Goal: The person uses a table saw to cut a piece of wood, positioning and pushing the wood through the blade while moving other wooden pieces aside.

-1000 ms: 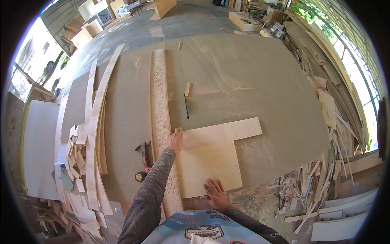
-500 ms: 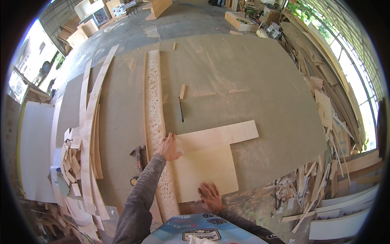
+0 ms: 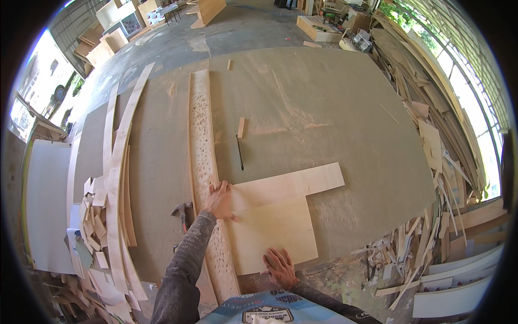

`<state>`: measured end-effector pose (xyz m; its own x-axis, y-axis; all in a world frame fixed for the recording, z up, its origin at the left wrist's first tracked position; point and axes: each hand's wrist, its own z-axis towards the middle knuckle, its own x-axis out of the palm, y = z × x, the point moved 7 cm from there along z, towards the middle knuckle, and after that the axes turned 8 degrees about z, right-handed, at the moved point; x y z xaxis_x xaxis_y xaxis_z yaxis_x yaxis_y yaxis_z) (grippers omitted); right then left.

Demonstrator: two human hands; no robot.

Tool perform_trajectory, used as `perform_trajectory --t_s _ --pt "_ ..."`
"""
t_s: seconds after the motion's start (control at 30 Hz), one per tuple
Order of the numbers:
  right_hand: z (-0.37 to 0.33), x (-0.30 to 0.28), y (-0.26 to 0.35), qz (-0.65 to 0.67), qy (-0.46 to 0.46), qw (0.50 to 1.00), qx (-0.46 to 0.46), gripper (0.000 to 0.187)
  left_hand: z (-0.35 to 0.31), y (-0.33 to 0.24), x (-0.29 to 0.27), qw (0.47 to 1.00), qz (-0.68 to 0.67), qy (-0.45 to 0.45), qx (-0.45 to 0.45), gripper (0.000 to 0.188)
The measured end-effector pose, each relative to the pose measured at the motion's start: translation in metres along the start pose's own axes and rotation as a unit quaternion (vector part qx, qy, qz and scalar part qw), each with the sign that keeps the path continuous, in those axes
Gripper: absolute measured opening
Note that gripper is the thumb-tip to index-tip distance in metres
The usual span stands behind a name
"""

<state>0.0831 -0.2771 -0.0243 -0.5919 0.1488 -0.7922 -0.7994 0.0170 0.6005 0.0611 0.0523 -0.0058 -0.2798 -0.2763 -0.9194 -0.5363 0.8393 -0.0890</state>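
A square plywood panel (image 3: 275, 235) lies on the large worktable sheet, its left edge against a long pitted wooden strip (image 3: 202, 124). Along the panel's far edge runs a narrow plywood piece (image 3: 286, 181), reaching past it to the right. My left hand (image 3: 218, 201) rests where the pitted strip meets the two plywood pieces, fingers stretched and thumb pointing toward me. Flat on the panel's near edge lies my right hand (image 3: 280, 268), fingers spread. A claw hammer (image 3: 183, 212) is left of the pitted strip, partly hidden by my left forearm.
A small wood block (image 3: 242, 127) and a thin dark rod (image 3: 239, 154) lie beyond the narrow piece. Long thin boards (image 3: 121, 151) and a heap of offcuts (image 3: 95, 221) cover the left side. Scrap wood (image 3: 402, 245) and stacked boards (image 3: 437, 92) line the right.
My left hand has shifted slightly left and its thumb has turned toward me. My right hand stays flat on the panel. The view has tilted a little.
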Motion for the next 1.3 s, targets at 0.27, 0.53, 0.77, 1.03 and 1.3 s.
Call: perform_trajectory --t_s 0.27,0.53,0.77,1.03,1.3 --pt "0.03 -0.003 -0.009 -0.017 0.005 1.0 -0.004 0.06 0.025 0.021 -0.005 1.0 -0.002 -0.028 -0.004 0.117" --pt "0.06 -0.003 -0.021 -0.009 -0.006 1.0 -0.004 0.062 0.052 0.039 -0.016 1.0 -0.006 -0.016 -0.014 0.119" --pt "0.071 -0.007 -0.025 0.005 -0.017 1.0 -0.006 0.064 0.061 0.048 -0.02 0.999 -0.026 -0.03 -0.017 0.121" --pt "0.094 -0.01 -0.031 0.021 -0.028 0.999 -0.008 0.064 0.075 0.059 -0.034 0.999 -0.013 -0.025 -0.034 0.118" --pt "0.111 -0.015 -0.037 0.026 -0.027 0.999 -0.011 0.064 0.089 0.066 -0.043 0.999 -0.03 -0.013 -0.043 0.121"
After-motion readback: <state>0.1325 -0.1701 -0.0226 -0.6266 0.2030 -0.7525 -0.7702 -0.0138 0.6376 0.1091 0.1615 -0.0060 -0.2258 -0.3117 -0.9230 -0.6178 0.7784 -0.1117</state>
